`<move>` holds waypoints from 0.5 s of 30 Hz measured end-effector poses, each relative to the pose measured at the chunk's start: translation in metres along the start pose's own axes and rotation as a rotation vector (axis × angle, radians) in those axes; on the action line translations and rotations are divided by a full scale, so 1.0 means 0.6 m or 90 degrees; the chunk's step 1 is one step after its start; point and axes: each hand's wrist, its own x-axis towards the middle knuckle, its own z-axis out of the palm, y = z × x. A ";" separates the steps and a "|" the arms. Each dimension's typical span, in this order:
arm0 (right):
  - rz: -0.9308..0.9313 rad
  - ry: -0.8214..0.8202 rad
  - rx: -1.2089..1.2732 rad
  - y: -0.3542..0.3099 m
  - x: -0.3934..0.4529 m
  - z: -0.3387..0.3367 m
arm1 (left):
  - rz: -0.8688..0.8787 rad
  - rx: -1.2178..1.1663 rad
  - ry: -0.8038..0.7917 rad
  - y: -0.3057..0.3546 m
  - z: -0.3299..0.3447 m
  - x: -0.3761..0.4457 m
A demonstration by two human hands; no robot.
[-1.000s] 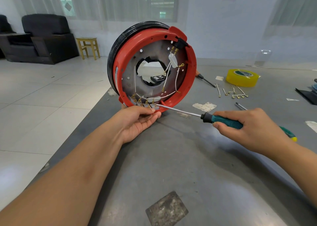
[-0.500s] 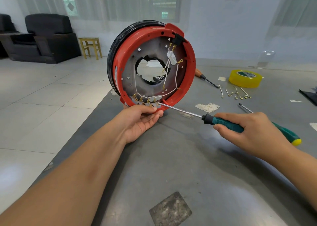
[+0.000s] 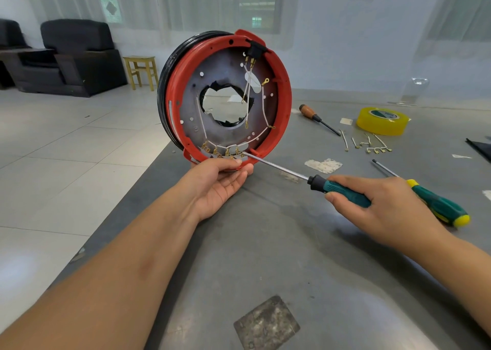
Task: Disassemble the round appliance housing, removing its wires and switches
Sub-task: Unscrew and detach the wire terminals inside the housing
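Housing (image 3: 225, 94) upright on edge at table (image 3: 292, 256) corner, L hand (image 3: 220, 182) cupping bottom rim. R hand (image 3: 382, 206) wrapped round screwdriver (image 3: 342, 189), tip at terminals (image 3: 225, 153). Risk: tip slips, jabs L fingers; housing rolls off.

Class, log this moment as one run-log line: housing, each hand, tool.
housing: upright on table | left hand: grips lower rim | right hand: holds screwdriver | tip: at bottom terminals
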 end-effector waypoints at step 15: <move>0.098 -0.050 0.199 0.034 0.009 -0.015 | -0.038 0.063 -0.028 0.002 -0.003 -0.003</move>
